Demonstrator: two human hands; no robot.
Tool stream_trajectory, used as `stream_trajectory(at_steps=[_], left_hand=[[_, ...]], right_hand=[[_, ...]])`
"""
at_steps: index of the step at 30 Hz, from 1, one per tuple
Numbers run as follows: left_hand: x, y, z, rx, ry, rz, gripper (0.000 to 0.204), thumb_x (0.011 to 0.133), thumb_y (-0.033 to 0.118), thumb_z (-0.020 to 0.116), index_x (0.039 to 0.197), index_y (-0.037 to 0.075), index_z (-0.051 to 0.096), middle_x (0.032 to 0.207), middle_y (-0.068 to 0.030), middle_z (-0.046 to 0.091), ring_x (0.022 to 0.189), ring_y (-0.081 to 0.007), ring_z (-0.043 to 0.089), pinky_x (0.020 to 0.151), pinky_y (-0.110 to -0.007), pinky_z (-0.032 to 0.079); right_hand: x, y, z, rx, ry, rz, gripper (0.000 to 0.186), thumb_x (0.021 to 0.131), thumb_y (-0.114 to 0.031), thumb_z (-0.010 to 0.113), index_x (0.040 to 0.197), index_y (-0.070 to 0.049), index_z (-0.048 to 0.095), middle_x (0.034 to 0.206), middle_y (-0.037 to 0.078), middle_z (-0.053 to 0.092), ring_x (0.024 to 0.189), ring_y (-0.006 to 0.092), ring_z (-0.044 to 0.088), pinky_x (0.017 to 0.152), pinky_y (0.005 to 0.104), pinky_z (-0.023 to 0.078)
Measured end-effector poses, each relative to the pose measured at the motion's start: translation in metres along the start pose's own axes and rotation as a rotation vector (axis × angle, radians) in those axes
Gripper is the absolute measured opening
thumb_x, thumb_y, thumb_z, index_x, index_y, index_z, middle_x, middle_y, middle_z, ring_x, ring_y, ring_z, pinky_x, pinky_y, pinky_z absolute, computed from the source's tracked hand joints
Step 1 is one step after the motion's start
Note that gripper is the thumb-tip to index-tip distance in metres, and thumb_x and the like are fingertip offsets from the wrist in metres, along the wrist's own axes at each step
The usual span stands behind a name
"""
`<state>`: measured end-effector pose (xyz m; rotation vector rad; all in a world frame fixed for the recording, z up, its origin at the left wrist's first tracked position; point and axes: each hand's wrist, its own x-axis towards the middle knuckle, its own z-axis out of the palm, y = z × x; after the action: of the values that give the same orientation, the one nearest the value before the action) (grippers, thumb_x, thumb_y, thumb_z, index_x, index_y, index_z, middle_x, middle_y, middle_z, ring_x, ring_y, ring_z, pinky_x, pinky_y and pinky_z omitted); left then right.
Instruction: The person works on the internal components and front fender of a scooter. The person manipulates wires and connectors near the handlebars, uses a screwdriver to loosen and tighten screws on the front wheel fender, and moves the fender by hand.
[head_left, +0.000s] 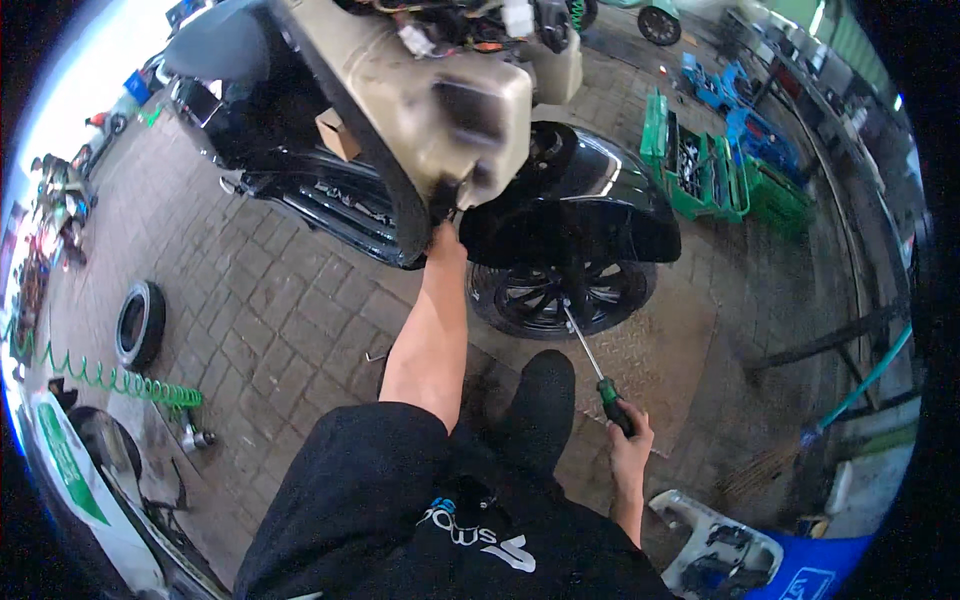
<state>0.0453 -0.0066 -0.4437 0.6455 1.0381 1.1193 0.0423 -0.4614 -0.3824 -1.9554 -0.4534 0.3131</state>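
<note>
A long screwdriver (605,388) with a green and black handle is in my right hand (630,434), whose fingers are wrapped round the grip. Its thin metal shaft points up and away, the tip showing against the hub of the black front wheel (500,312); I cannot tell if they touch. My left hand (446,238) reaches up to the lower edge of the beige inner body panel (490,150) of a scooter, and its fingers are hidden there. Beside it sits the glossy black front fender (600,180), over the wheel. Exposed wiring (470,30) shows above the panel.
Right of the wheel stands an unfolded green toolbox (690,165) with tools inside. On the paving lie a loose tyre (141,322) and a coiled green air hose (125,385) leading to an air tool (197,437). A white panel (720,540) lies at the lower right.
</note>
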Motion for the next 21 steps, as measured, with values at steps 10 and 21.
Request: stream_trajectory(at_steps=[10,21], left_hand=[[0.005,-0.012,0.009,0.077,0.127,0.063,0.049,0.088,0.033,0.048,0.128,0.004,0.047,0.131,-0.0087,0.048,0.118,-0.0250,0.046,0.100,-0.037,0.038],[0.006,-0.007,0.001,0.095,0.163,0.074,0.053,0.086,0.034,0.051,0.130,0.004,0.045,0.133,-0.0084,0.046,0.120,-0.0247,0.045,0.100,-0.037,0.037]], right_hand=[[0.025,0.026,-0.019,0.030,-0.065,-0.021,0.038,0.071,0.007,0.062,0.109,0.003,0.060,0.104,0.010,0.059,0.091,0.0170,0.059,0.083,0.0280,0.046],[0.024,0.117,-0.019,0.342,0.038,0.276,0.036,0.075,0.004,0.062,0.110,0.003,0.056,0.096,0.007,0.060,0.081,0.0147,0.056,0.071,0.0257,0.047]])
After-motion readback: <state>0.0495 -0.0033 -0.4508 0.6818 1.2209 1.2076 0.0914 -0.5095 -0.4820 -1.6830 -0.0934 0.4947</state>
